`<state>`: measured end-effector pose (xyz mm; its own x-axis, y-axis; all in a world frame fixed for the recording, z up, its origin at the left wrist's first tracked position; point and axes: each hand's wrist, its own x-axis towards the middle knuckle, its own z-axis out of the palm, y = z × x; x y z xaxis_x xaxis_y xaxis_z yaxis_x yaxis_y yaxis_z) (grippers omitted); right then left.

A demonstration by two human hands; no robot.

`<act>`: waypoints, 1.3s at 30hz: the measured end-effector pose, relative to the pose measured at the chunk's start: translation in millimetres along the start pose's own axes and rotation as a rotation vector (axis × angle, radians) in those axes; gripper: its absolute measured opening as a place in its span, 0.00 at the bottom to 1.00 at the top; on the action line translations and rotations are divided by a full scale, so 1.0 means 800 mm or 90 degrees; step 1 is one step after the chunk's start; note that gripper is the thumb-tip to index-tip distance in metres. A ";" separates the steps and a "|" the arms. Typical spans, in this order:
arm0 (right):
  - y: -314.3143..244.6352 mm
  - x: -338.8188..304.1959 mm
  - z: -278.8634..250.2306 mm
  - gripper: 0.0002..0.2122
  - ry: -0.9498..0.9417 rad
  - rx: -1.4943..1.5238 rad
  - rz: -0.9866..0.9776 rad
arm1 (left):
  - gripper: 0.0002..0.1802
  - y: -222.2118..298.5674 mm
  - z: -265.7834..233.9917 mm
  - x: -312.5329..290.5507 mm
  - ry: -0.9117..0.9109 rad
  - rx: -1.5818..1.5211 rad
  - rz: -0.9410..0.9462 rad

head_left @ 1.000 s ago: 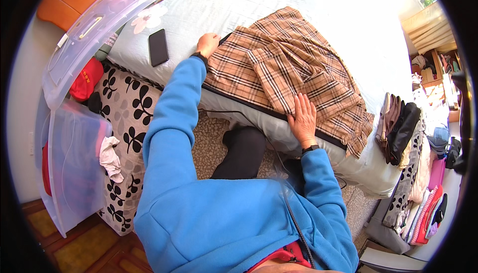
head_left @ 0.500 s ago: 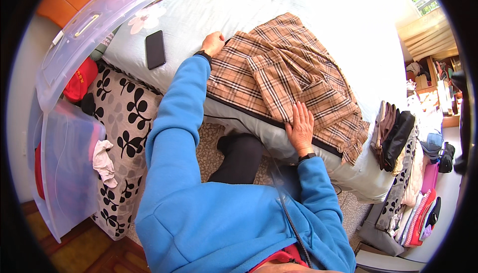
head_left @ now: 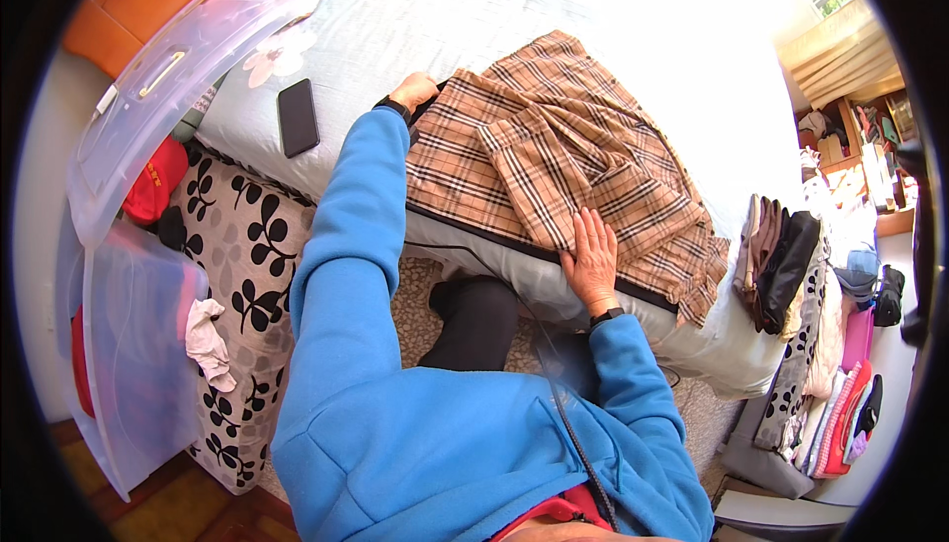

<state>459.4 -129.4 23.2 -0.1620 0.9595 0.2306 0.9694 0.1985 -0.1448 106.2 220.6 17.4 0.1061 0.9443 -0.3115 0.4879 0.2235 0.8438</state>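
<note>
A tan plaid shirt (head_left: 554, 147) with dark stripes and a black inner side or trim lies partly folded on the bed, one sleeve laid across its middle. My left hand (head_left: 417, 90) is closed at the shirt's far left corner, where a bit of the black side shows beside the fingers. The fingertips are partly hidden. Flat on the sleeve near the shirt's front edge rests my right hand (head_left: 591, 255), its fingers stretched out and holding nothing.
Left of the shirt, a black phone (head_left: 299, 118) lies on the pale bed sheet (head_left: 415, 8). A clear plastic bin (head_left: 143, 344) with a raised lid stands at left. Folded dark clothes (head_left: 781, 260) sit on the bed's right corner. A black cord (head_left: 484, 263) hangs below the bed's edge.
My left hand has shifted slightly left, and more of the shirt's black side shows beside it. My right hand stays flat on the sleeve.
</note>
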 end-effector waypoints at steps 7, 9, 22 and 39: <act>0.000 0.001 -0.002 0.35 -0.004 0.003 0.003 | 0.10 -0.014 0.000 0.021 -0.032 -0.380 -0.113; 0.001 0.001 -0.003 0.35 -0.010 0.004 0.003 | 0.12 -0.009 0.005 0.022 0.059 -0.320 -0.121; 0.002 0.000 -0.001 0.36 0.008 0.012 -0.003 | 0.11 -0.023 -0.006 0.001 0.091 0.307 0.266; 0.001 0.001 -0.001 0.36 0.011 0.009 0.000 | 0.13 0.011 -0.015 -0.007 -0.088 -0.014 -0.114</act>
<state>460.2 -128.8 24.0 -0.1588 0.9560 0.2466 0.9667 0.2013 -0.1581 99.6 220.4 31.9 0.1372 0.8472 -0.5132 0.4913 0.3917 0.7779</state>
